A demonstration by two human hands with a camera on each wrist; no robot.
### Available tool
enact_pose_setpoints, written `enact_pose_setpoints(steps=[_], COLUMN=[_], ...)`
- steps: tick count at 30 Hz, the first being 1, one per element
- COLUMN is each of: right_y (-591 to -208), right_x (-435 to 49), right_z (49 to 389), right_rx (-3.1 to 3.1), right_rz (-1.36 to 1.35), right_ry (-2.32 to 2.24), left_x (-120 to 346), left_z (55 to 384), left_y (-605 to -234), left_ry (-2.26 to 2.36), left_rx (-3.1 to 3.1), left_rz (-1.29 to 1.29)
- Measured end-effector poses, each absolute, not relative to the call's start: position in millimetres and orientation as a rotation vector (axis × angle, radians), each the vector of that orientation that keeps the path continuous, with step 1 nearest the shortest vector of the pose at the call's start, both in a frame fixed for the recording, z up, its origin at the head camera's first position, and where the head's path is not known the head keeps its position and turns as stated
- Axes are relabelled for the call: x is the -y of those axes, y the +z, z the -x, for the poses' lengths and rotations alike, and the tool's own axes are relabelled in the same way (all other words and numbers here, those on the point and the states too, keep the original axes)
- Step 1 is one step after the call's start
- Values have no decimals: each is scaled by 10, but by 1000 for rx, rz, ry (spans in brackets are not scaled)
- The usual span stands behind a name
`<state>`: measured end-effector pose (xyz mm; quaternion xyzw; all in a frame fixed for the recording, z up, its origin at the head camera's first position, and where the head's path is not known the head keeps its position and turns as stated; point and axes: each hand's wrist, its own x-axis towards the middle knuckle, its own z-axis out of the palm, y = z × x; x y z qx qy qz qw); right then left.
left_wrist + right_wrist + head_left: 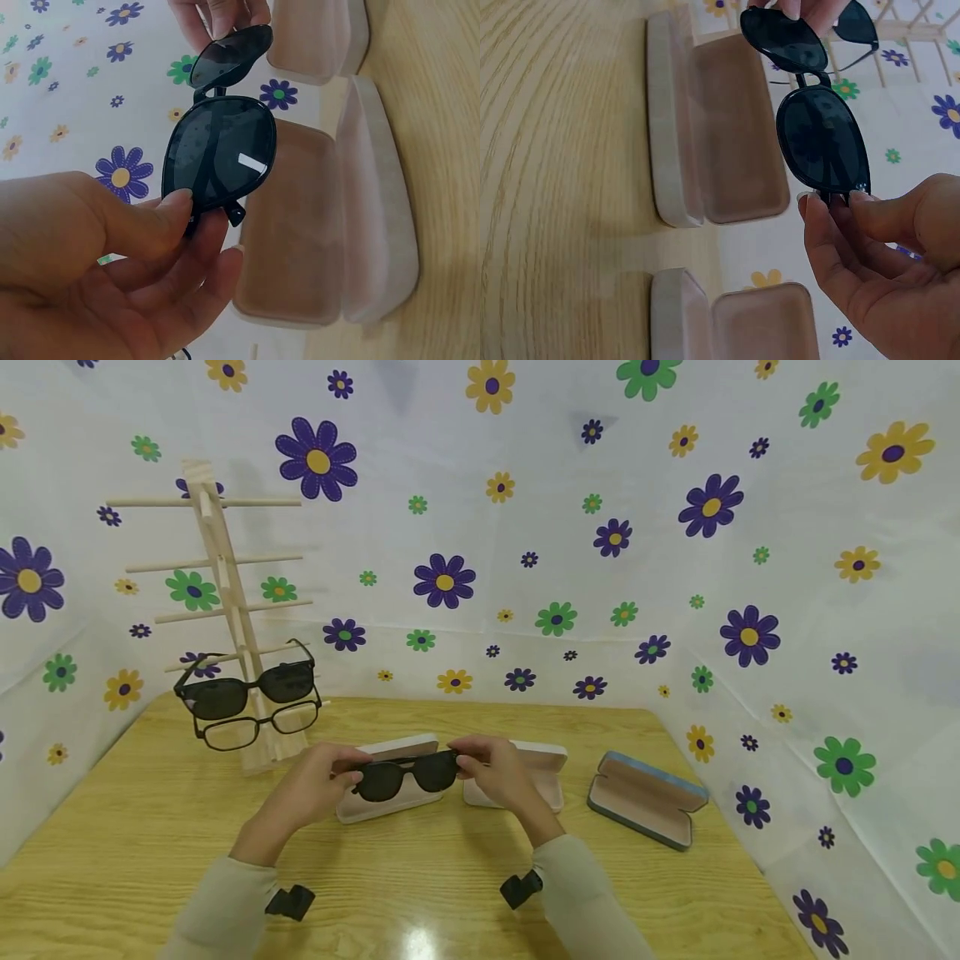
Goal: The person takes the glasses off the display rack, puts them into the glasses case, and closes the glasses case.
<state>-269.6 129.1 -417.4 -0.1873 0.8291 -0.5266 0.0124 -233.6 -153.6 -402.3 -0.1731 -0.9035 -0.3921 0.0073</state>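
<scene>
Pinched by left hand [318, 782] and right hand [497, 770], sunglasses [431, 772] hang before an open case [408, 802]. A rack [233, 600] stands at left.

There are two pairs of sunglasses [392, 778] [234, 697], one of clear glasses [265, 722], three cases [411, 798] [546, 777] [645, 795], one rack [231, 600] and two hands [317, 783] [497, 770].

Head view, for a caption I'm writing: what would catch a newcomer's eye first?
Probably the dark sunglasses near the centre, held between the left hand and the right hand. Then the wooden rack at left bearing two pairs of glasses, and the flowers scattered over the white backdrop behind.
</scene>
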Motion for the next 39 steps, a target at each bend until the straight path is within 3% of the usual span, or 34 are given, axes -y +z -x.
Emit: enact_pose_setpoints(steps=[39], right_y=[-4582], right_x=[-965], right_z=[2972], right_rx=[-2849], right_rz=[540], right_ry=[-1249], left_x=[1700], left_z=[2503], left_y=[-4488], left_ry=[-1154], left_rx=[2859], left_rz=[303])
